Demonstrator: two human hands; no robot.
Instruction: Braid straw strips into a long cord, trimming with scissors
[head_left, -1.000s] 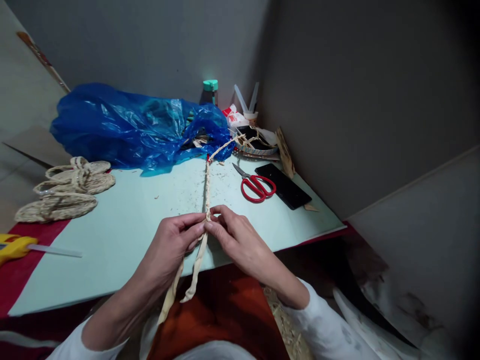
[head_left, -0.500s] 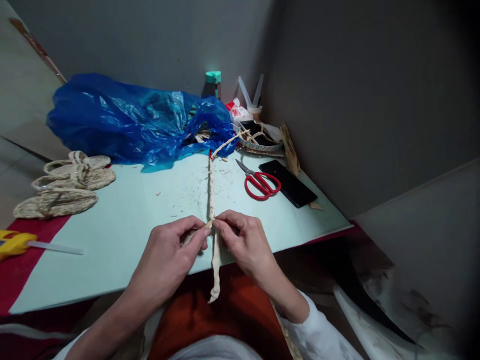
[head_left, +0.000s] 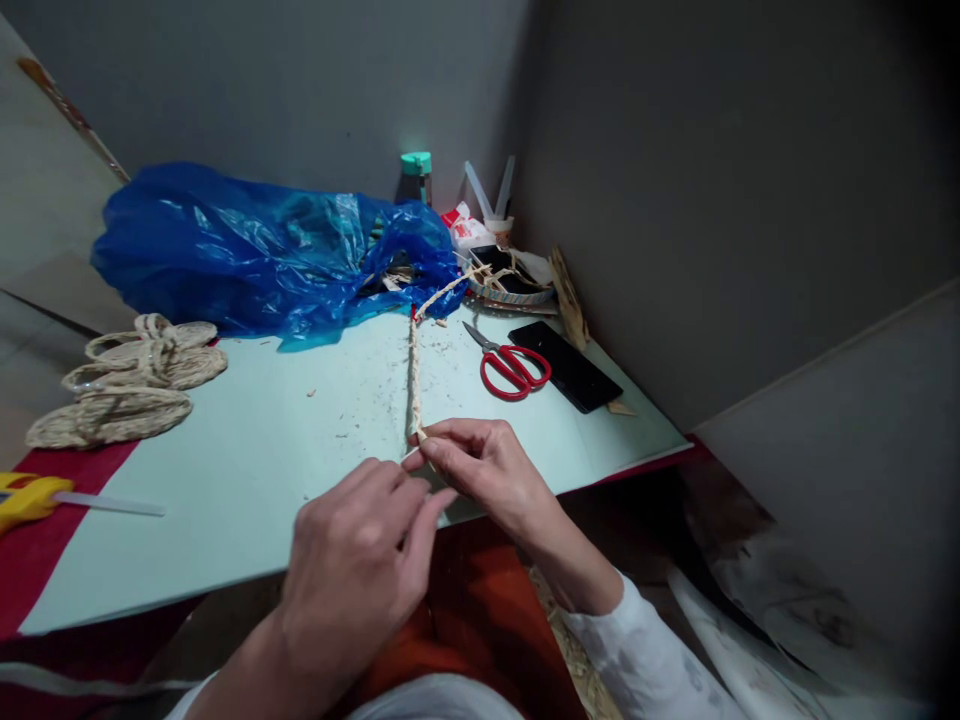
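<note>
A pale braid of flat plant-fibre strands [head_left: 415, 375] runs down the table towards me from a small red fixing. My right hand [head_left: 476, 455] pinches its near end between thumb and fingers. Below and left of it is my left hand [head_left: 360, 540], slightly blurred, back up, with fingers curled and thumb reaching right. A short pale strand [head_left: 410, 454] shows between the braid's end and my left fingers. The left fingertips and most of the loose strands are hidden behind the hands.
Red-handled scissors [head_left: 516, 370] and a black phone [head_left: 566, 366] lie at right. A blue plastic bag [head_left: 225, 260] spreads across the back. Woven slippers [head_left: 112, 417] and a yellow glue gun [head_left: 30, 497] sit at left. A lidded bottle [head_left: 415, 178] stands behind.
My left hand has turned over and moved down from the braid's end, its thumb now towards the right. My right hand keeps its pinch. The hanging strand is now hidden.
</note>
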